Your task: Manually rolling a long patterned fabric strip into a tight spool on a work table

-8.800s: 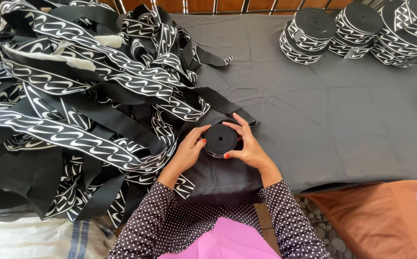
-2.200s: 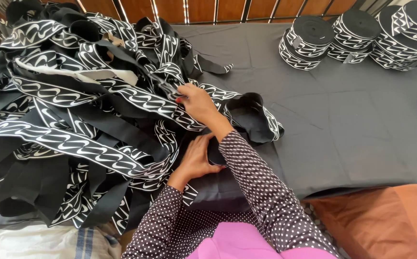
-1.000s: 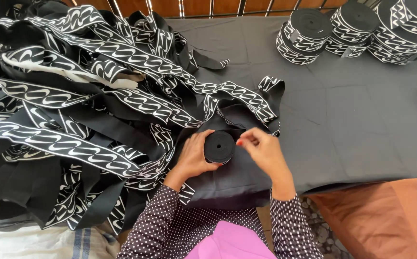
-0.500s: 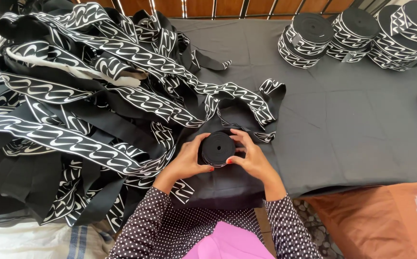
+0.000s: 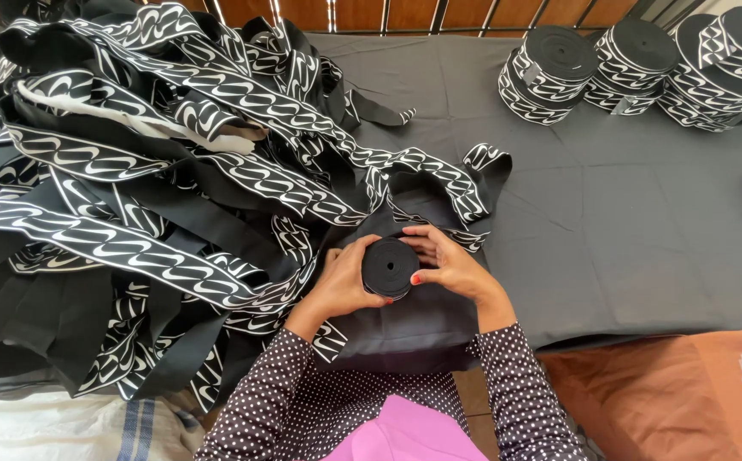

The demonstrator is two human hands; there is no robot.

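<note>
A small black roll of elastic band (image 5: 390,266) stands on the dark cloth-covered table (image 5: 644,230) near its front edge. My left hand (image 5: 337,282) cups the roll's left side and my right hand (image 5: 449,266) wraps its right side, so both hands grip it. From the roll, a black band with a white wave pattern (image 5: 426,175) runs up and left into a large tangled heap of the same band (image 5: 132,196).
Three stacks of finished rolls (image 5: 550,72) (image 5: 636,64) (image 5: 730,64) stand at the table's far right. The heap fills the left half. An orange-brown cushion (image 5: 661,393) lies below the table's front edge at right, a white striped sack (image 5: 64,427) at lower left.
My right hand reached out into the heap, pulled band toward me, then came back to the roll. Both hands now close around the roll again.
</note>
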